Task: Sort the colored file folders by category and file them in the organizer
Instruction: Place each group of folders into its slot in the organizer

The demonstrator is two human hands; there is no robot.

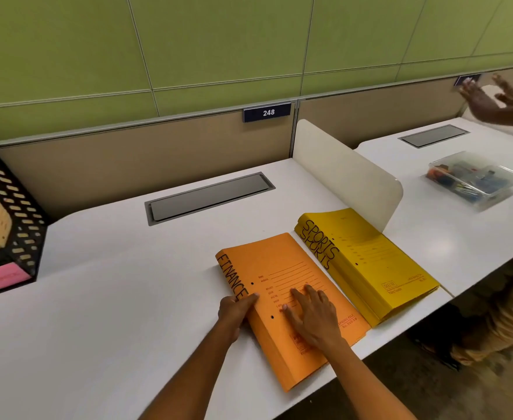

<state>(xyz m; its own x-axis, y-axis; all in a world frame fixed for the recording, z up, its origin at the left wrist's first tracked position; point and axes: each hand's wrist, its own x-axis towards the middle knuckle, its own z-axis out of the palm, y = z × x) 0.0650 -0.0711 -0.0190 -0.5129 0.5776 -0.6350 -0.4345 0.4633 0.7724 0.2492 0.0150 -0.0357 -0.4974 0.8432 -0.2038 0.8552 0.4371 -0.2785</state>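
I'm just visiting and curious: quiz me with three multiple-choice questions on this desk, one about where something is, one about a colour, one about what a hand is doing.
1. Where do the yellow SPORTS folders lie?
A. Right of the orange folder
B. Inside the black organizer
C. Left of the orange folder

2. What colour is the FINANCE folder?
A. Green
B. Orange
C. Pink

3. What is the right hand doing?
A. Lifting a yellow folder
B. Resting flat on the orange cover
C. Reaching into the organizer

Answers:
1 A, they sit beside the white divider.
2 B, its cover is plainly orange.
3 B, its fingers lie spread on the cover while the left hand grips the spine.
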